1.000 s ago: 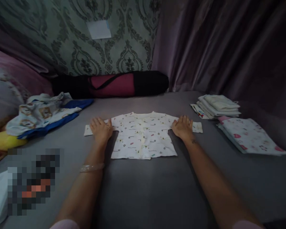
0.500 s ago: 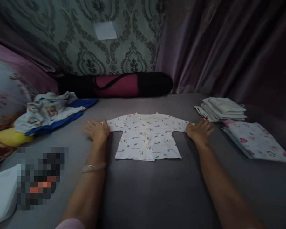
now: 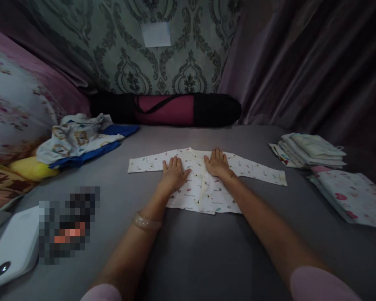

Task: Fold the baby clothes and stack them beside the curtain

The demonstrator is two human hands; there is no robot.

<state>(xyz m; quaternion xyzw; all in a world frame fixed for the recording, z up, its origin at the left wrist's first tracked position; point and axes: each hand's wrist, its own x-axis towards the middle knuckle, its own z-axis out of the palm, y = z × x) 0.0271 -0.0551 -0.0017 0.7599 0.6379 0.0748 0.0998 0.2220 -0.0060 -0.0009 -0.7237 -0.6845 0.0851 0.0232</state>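
A small white baby shirt [image 3: 194, 184] with a scattered print and a pale yellow button band lies flat on the grey sheet, both sleeves stretched out sideways. My left hand [image 3: 174, 173] rests palm down on the left side of its chest, fingers spread. On the other side of the button band, my right hand [image 3: 217, 163] lies flat near the collar, its fingers also extended. Neither hand grasps the cloth. My forearms hide part of the shirt's lower sides.
Folded cloths [image 3: 313, 150] are stacked at the right, behind a folded heart-print cloth [image 3: 351, 194]. Rumpled white and blue clothes [image 3: 78, 142] lie at the left. A white device [image 3: 15, 242] sits front left, beside a blurred-out patch. A black and maroon bag [image 3: 166, 109] lies along the wall.
Both hands have moved inward from the sleeve ends onto the shirt's chest. The sleeves and cuffs are now uncovered. The view has shifted slightly left.
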